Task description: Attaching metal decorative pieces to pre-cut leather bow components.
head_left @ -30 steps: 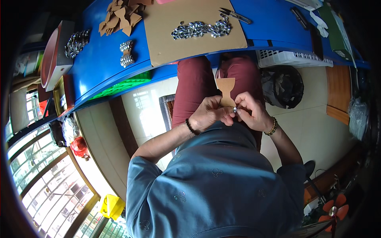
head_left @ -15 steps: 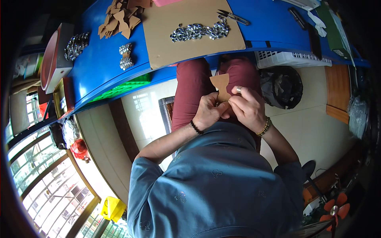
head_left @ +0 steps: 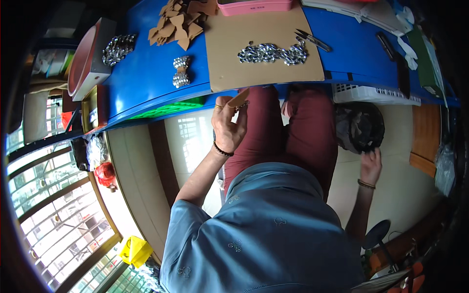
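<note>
My left hand [head_left: 227,126] is raised just below the table's front edge. Pinched between its thumb and fingers is a brown bow-shaped piece [head_left: 239,98], tilted nearly edge-on, with small shiny bits along its underside. Out to the right, my right hand [head_left: 371,167] is at the near rim of a black-lined bin [head_left: 360,128]; its fingers look loosely apart, and I see nothing in them. On the blue table lie a heap of similar brown bow shapes [head_left: 177,25], a bow covered in silvery stones [head_left: 181,71] and a pile of silvery rhinestone chain [head_left: 271,53].
A cardboard sheet [head_left: 227,78] lies under the chain and some thread snips [head_left: 313,40]. A pink tray [head_left: 254,7] stands at the back. More stone-covered pieces [head_left: 118,49] sit at the left. A white plastic basket [head_left: 376,94] is below the table edge, left of a wooden panel [head_left: 424,139].
My hands have parted from working together on the brown piece. The left has moved left and up with it; the right has swung out right to the bin. The view has shifted.
</note>
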Available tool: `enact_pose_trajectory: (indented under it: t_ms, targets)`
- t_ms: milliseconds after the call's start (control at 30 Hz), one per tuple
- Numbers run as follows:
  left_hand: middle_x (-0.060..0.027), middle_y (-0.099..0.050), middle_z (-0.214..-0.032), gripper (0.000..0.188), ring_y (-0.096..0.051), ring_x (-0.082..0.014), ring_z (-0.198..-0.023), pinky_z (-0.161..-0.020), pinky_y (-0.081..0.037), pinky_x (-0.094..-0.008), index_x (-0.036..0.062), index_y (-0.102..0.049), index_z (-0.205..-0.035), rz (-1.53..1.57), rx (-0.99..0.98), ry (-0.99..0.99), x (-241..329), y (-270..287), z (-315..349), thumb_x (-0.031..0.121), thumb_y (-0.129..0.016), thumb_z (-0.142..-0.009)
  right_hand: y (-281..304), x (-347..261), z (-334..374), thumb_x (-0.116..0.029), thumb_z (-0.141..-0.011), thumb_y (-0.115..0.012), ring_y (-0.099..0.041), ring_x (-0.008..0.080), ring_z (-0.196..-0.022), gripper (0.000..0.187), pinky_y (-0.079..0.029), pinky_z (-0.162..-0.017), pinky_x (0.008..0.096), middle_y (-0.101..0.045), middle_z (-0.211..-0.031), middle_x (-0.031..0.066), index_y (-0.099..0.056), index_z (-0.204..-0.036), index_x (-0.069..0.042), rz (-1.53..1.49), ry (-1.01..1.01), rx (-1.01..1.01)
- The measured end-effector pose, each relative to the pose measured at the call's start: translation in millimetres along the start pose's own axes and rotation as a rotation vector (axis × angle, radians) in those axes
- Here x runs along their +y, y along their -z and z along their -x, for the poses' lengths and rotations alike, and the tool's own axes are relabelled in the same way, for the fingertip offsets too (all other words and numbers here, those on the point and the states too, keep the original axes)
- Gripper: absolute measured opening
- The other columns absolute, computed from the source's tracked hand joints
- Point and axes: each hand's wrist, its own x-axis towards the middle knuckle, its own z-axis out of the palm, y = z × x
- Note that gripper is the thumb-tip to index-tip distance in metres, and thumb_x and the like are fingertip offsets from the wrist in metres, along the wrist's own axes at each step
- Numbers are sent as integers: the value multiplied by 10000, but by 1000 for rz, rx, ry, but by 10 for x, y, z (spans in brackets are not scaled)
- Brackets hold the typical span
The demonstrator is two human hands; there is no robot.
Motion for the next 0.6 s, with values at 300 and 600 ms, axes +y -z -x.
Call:
enact_pose_trajectory:
  t_ms: [300,600]
  targets:
    - [-57,-591,-781,90,-528,-77,-613,-520,-407,-206,-4,-579,-828,168,81,299,-232,22,111,-4,-623,-749,2558,-604,-19,-173,-871,-414,-484,113,-675,202,-442,-566,301,-525,-805,20,-539,-1010,-96,443,174,818]
    - [-16,-594,-704,99,-501,-29,-597,-507,-401,-180,1,-520,-740,756,-123,649,354,-494,258,-11,-613,-769,-1984,721,651,-67,-842,-531,-474,59,-486,30,-357,-426,214,-504,-585,4,-548,-845,-42,958,517,-649]
